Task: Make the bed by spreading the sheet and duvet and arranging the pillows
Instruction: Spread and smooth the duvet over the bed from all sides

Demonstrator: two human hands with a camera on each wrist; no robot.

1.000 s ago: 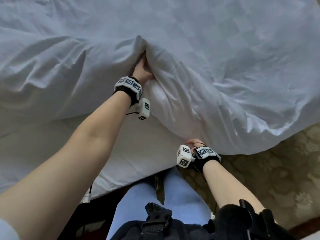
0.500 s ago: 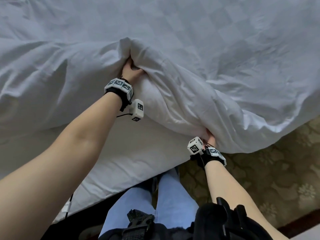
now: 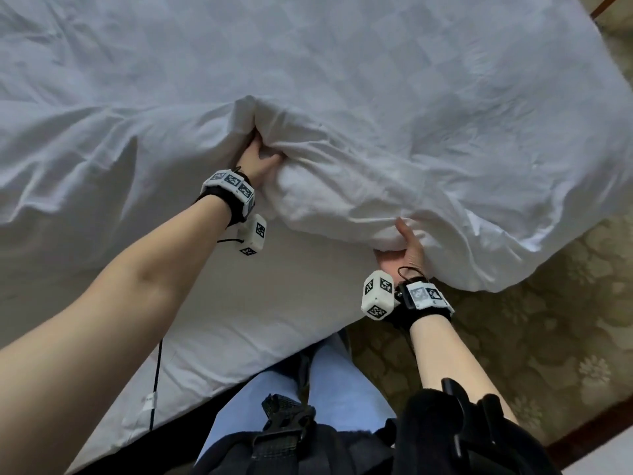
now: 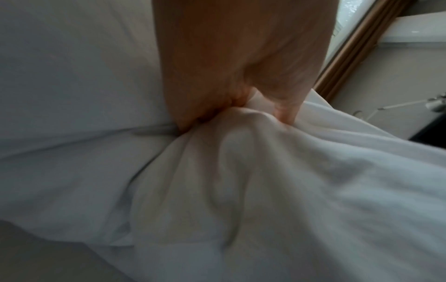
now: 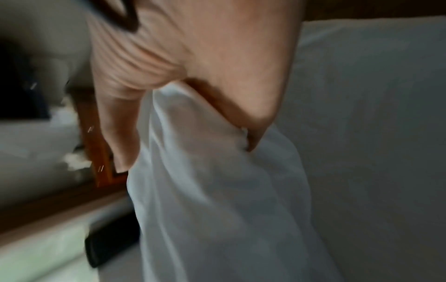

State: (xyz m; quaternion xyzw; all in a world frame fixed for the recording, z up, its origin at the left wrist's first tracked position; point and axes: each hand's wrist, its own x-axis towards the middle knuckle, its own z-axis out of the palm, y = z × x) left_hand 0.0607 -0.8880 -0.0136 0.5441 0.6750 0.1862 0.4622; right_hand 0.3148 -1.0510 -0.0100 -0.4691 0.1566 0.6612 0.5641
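Note:
A white duvet with a faint check weave covers most of the bed and is bunched along its near edge. My left hand grips a raised fold of that edge, thumb and fingers buried in the cloth; in the left wrist view the left hand pinches the duvet. My right hand grips the duvet edge further right, near the bed's side; the right wrist view shows the right hand closed round a hanging fold of the duvet. The white sheet lies bare below the duvet edge.
My legs in light blue trousers stand against the bed's near edge. Patterned olive carpet lies to the right, where a duvet corner hangs over the side. A black cable trails from my left wrist.
Both hands have moved along with the duvet edge. The right hand has come up from below the bed's side onto the duvet edge and now grips it higher.

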